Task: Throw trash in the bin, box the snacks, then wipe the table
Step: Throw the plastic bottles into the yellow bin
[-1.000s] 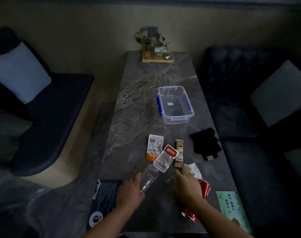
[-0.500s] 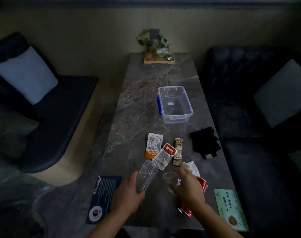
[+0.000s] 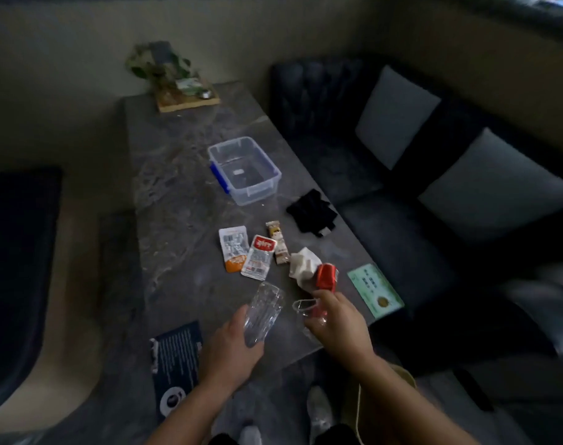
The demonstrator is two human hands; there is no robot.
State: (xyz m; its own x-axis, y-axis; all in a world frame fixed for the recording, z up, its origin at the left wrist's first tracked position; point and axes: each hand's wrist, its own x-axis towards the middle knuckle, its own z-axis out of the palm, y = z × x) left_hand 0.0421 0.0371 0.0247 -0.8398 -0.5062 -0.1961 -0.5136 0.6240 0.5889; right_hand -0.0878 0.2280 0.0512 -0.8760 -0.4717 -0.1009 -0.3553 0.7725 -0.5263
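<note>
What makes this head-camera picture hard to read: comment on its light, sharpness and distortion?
Head view: dim room, dark sofa nearly featureless; motion blur smears the plant and snack packets; wide-angle lens bends and tilts the table; the clear bottle in the left hand barely shows.

Printing shows on the snack packets [image 3: 257,256] and green card [image 3: 374,290] (all too blurred to read).

just the one head cam, wide-angle, looking forward and down from the near end of the table [image 3: 177,200] along its length, hands close below, sofa [image 3: 386,175] at right
</note>
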